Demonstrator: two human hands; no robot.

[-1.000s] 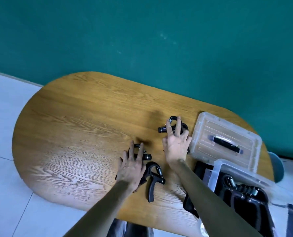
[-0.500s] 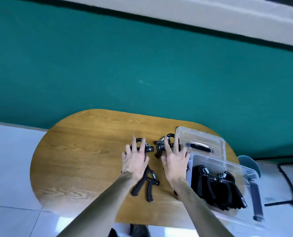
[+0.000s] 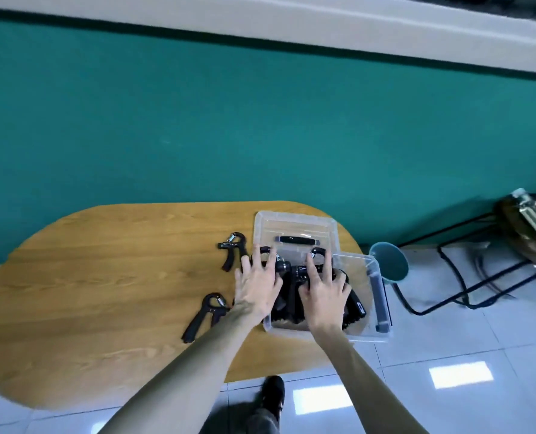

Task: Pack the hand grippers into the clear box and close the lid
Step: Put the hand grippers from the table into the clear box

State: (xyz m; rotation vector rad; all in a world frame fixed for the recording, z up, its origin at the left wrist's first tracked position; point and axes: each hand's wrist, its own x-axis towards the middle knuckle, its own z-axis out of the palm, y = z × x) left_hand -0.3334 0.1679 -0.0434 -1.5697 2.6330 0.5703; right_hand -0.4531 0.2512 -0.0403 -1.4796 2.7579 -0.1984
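Packing step, mid-way. Left hand holding black hand gripper with metal spring over near edge of clear plastic box at right end of oval wooden counter. Right hand holding second black gripper over box. Pile of black grippers already inside. Two more black grippers lying loose on counter, left of box. Clear lid with black handle flat behind box, off. Next, probably: lower both in, let go, fetch loose two, then fit lid.
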